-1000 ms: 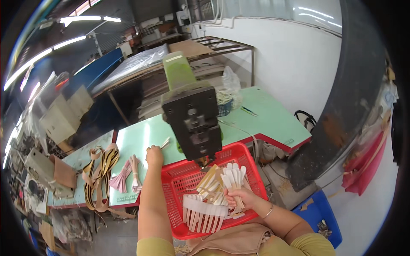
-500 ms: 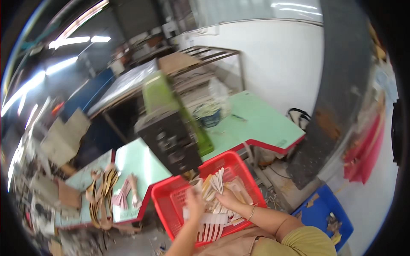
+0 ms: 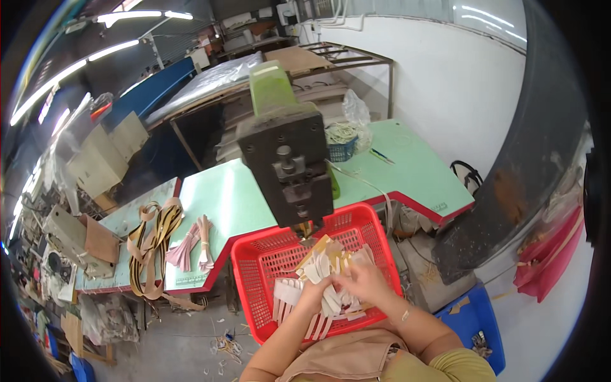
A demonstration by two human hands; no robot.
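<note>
A red plastic basket sits in front of me, with cream and white flat strips lying in it. Over its middle both hands come together at a fanned bundle of white strips. My left hand is closed round the lower part of the bundle. Beside it, my right hand has its fingers closed on the bundle's right side; its fingertips are partly hidden among the strips. Just beyond the basket hangs the dark head of a green machine, its lower tip over the basket's far rim.
A light green table with a red edge lies behind the basket. Striped straps, pink strip bundles and a blue basket rest on it. At right stand a dark pillar and a blue bin. Scraps litter the floor.
My left hand has moved right and taken hold of the strip bundle beside my right hand. The fan of strips has tilted and lowered. The whole view has turned slightly.
</note>
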